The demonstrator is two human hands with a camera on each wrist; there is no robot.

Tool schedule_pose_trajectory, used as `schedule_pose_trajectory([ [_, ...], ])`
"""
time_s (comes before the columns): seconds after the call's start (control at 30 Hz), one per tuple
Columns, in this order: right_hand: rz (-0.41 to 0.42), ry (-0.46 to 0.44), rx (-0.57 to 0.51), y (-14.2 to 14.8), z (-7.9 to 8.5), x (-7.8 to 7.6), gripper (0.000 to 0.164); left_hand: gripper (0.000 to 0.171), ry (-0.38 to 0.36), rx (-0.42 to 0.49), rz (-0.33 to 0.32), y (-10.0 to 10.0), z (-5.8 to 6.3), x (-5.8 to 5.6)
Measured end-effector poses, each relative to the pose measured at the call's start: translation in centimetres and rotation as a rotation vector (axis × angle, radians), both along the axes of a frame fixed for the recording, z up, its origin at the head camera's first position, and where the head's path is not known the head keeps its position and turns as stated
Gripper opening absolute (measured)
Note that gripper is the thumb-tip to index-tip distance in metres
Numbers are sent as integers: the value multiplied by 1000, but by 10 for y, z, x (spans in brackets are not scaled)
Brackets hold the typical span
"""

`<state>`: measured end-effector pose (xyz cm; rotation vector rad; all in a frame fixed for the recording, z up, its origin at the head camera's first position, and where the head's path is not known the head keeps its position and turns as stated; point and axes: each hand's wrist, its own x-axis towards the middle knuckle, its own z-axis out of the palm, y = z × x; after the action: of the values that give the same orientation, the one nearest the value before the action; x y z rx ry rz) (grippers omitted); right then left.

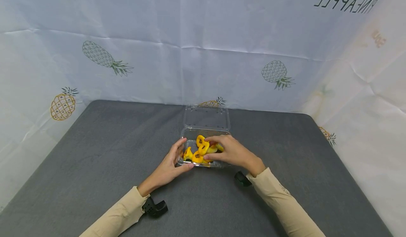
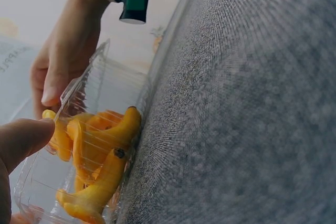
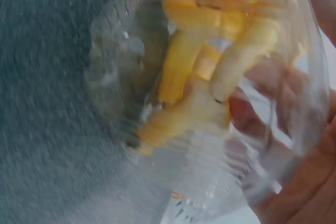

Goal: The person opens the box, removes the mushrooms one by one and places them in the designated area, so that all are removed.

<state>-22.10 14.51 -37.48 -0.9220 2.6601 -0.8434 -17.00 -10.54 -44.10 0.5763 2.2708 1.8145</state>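
Note:
A clear plastic clamshell box (image 1: 187,134) stands on the table with its lid (image 1: 206,117) raised at the back. Several yellow trumpet-shaped mushrooms (image 1: 203,148) lie in a heap inside; their stems (image 2: 108,174) show through the wall in the left wrist view. My left hand (image 1: 170,163) grips the box at its left front corner, thumb at the front rim and fingers along the left side. Reaching in from the right, my right hand (image 1: 233,151) has its thumb and index finger spread apart over the mushrooms. Its other fingers are partly hidden, seen only through the plastic (image 3: 310,145) in the right wrist view.
The dark grey tabletop (image 1: 133,134) extends to both sides of the box. Behind it hangs a pale cloth (image 1: 152,71) printed with pineapples. A black camera mount (image 1: 154,207) sits at the left wrist, another (image 1: 243,179) at the right.

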Motion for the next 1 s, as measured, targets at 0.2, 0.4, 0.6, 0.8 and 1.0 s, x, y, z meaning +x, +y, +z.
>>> schedule_pose_trajectory([
  [0.2, -17, -14, -81, -3, -5, 3, 55, 87, 3, -1, -2, 0, 1, 0],
  [0.4, -18, 24, -185, -3, -8, 6, 50, 86, -1, 0, -2, 1, 1, -1],
  [0.6, -66, 128, -259, 4, -7, 7, 49, 87, 0, 2, -3, 0, 1, 0],
  [0.8, -131, 178, -281, 17, -4, 10, 51, 87, -8, -1, -3, 0, 1, 0],
  [1.0, -193, 189, -299, 34, -4, 11, 51, 87, -10, -11, 2, 1, 1, 0],
])
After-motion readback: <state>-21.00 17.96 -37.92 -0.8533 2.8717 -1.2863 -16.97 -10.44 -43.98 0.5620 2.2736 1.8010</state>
